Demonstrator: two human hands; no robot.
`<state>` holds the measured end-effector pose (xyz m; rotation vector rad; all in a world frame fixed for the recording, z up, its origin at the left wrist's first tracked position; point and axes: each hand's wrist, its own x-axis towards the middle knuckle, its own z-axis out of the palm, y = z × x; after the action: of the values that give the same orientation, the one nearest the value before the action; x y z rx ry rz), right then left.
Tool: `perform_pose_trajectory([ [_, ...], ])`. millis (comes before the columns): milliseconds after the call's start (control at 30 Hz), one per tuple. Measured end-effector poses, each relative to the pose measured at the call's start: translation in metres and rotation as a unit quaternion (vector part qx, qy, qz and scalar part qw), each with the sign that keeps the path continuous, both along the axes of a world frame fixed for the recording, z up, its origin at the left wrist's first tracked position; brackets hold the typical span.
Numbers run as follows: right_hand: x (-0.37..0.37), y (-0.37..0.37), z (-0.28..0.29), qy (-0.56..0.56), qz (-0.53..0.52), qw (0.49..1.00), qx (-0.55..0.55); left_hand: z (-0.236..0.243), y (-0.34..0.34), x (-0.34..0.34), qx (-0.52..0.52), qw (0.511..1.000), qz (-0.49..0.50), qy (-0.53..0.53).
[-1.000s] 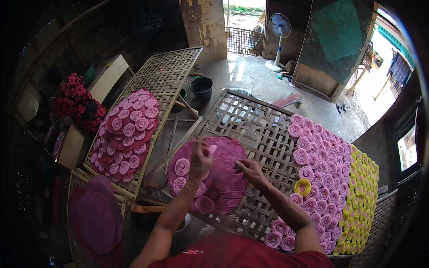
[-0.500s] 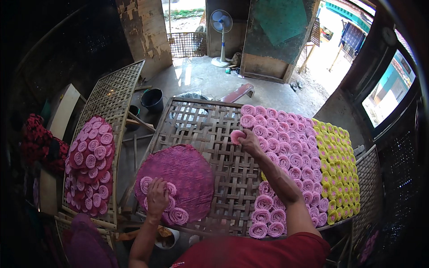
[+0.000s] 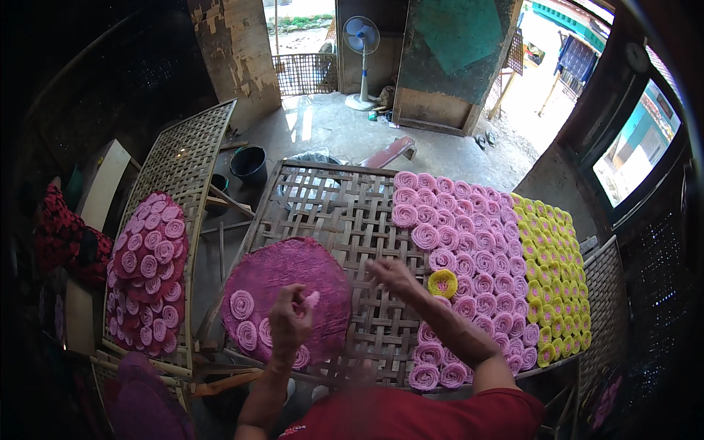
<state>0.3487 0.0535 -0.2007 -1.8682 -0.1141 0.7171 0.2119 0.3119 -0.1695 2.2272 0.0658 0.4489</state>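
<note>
Laying seems underway, wanting gentle lowering: left fingers (image 3: 292,292) pinch a pink rosette (image 3: 312,300) above the magenta disc (image 3: 290,264), the state of right fingers (image 3: 389,274) unclear.

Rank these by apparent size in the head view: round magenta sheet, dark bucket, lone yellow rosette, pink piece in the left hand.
1. Round magenta sheet
2. Dark bucket
3. Lone yellow rosette
4. Pink piece in the left hand
</note>
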Motion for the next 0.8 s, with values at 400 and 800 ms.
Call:
perform_pose_trajectory([
  [400,0.06,-0.037,-0.025,-0.16,-0.133,0.978,0.015,-0.045,0.078,-0.041,0.311,0.947,-0.043,0.069],
  [800,0.021,-0.022,-0.001,-0.433,-0.104,0.86,-0.249,-0.024,0.09,-0.066,0.165,0.984,-0.021,0.058],
])
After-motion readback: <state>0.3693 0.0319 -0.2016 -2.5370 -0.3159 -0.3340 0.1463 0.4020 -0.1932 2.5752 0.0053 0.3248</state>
